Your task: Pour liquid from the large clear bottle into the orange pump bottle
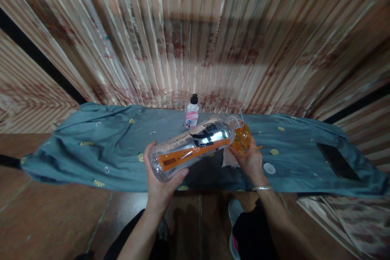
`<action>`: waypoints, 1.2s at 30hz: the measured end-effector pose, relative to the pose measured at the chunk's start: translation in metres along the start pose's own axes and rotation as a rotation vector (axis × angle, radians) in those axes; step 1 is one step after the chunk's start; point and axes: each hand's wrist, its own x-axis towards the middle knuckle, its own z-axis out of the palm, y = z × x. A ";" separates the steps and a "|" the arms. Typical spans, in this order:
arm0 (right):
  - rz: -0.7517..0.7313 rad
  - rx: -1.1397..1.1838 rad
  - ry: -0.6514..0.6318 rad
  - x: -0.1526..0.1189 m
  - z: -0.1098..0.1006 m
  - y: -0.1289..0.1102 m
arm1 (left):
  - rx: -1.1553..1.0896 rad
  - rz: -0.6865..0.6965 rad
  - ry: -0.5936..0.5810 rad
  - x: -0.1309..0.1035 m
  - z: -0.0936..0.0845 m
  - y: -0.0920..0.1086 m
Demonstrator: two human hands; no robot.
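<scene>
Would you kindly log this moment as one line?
left hand: tilted clear bottle | right hand: orange cup | blue cloth beneath

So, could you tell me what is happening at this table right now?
A person tips a large clear bottle with their left hand, its neck pointing down toward a small orange container that the right hand holds. Both are over a table draped in blue cloth. A small bottle with a black cap stands upright behind them, a white cap lies to the right, and a dark phone rests farther right.
</scene>
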 end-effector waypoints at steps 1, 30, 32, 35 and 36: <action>0.002 -0.003 -0.004 0.000 0.000 0.000 | 0.007 0.007 -0.008 0.000 0.000 0.000; 0.038 0.010 -0.018 0.002 -0.004 -0.006 | -0.028 0.008 -0.038 0.002 -0.008 -0.016; 0.037 0.003 -0.021 0.002 -0.004 -0.006 | -0.055 -0.011 -0.038 0.001 -0.007 -0.014; 0.032 -0.016 -0.014 0.002 -0.003 -0.005 | -0.063 -0.007 -0.050 0.000 -0.006 -0.013; 0.032 -0.021 -0.009 0.002 -0.003 -0.005 | -0.059 -0.002 -0.052 0.000 -0.006 -0.013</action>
